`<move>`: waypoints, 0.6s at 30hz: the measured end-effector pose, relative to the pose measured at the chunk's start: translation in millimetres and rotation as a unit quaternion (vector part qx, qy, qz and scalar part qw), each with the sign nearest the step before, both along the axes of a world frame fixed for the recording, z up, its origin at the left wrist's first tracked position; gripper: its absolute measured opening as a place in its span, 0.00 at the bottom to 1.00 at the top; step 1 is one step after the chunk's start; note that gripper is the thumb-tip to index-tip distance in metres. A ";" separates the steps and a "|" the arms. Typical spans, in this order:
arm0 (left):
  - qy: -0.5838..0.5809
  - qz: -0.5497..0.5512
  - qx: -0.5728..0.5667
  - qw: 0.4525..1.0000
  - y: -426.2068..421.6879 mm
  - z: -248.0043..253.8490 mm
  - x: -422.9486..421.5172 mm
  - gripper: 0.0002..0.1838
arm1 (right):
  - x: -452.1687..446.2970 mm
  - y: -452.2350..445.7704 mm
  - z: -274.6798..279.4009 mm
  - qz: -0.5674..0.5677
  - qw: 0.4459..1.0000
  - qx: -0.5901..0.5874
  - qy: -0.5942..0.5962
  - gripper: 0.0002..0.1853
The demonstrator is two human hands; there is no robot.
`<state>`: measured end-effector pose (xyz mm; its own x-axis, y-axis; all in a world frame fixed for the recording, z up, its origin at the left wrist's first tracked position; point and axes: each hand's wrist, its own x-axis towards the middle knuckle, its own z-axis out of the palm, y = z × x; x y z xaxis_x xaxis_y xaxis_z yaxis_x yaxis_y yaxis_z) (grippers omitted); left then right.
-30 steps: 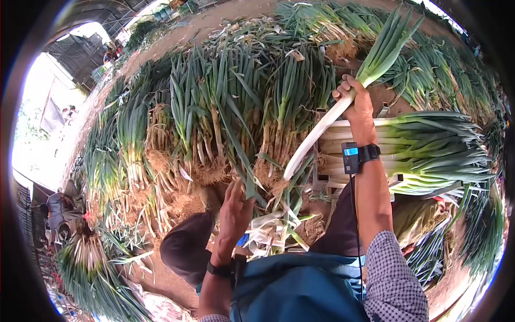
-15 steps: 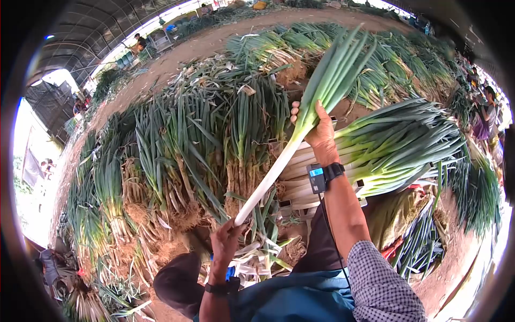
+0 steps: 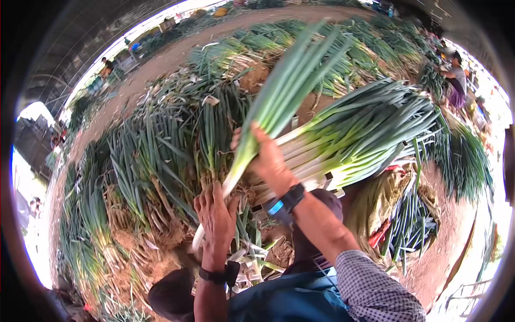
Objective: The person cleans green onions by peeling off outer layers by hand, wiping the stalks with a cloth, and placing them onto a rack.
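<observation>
Bare earth flanked bunches as the right hand curled round a leek slanting above them, the left hand covered its shank, grip unclear, and gentle pressure seemed wisest

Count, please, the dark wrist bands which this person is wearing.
2: one dark band behind the left hand, another dark band behind the right hand, which grips a leek. Any under clothing would be hidden.

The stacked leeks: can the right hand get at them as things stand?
Probably not while the right hand grips the single leek, though the stacked leeks lie close by, mostly uncovered.
</observation>
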<state>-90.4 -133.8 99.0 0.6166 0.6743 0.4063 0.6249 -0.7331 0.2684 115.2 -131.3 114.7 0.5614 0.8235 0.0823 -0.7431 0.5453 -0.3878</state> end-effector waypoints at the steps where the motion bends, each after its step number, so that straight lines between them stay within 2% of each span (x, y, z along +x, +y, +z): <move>1: 0.039 0.021 -0.086 0.995 10.6 -6.3 5.5 0.25 | -10.0 2.6 2.9 0.020 0.999 0.001 0.030 0.16; 4: 0.003 0.011 -0.044 0.999 17.7 -38.6 -20.6 0.18 | -0.2 10.4 0.2 0.013 0.999 0.035 0.006 0.19; 8: -0.009 0.039 -0.113 0.993 14.8 -73.8 -83.6 0.16 | 22.2 -1.7 13.4 0.007 0.997 0.074 -0.021 0.21; 11: -0.013 0.030 -0.165 0.986 8.6 -69.5 -92.1 0.16 | 35.1 -15.6 20.1 0.027 0.995 0.075 -0.058 0.25; 13: -0.024 0.016 -0.196 0.980 8.4 -60.0 -93.2 0.15 | 49.6 -37.2 28.6 0.004 0.990 0.065 -0.122 0.25; 15: -0.054 -0.007 -0.232 0.971 8.3 -48.0 -79.1 0.13 | 77.2 -63.1 33.7 -0.093 0.981 0.022 -0.168 0.25; 17: -0.128 -0.080 -0.252 0.956 11.2 -42.8 -62.0 0.13 | 116.9 -96.9 35.5 -0.183 0.970 -0.038 -0.156 0.25; 18: -0.118 -0.108 -0.244 0.957 16.4 -40.6 -52.7 0.14 | 135.0 -117.3 42.3 -0.210 0.965 -0.053 -0.150 0.24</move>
<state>-143.1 -117.4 58.4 0.6925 0.6867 0.2211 0.3532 -0.5900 0.7261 250.2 -248.6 157.0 0.8112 0.5415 0.2205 -0.3108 0.7188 -0.6219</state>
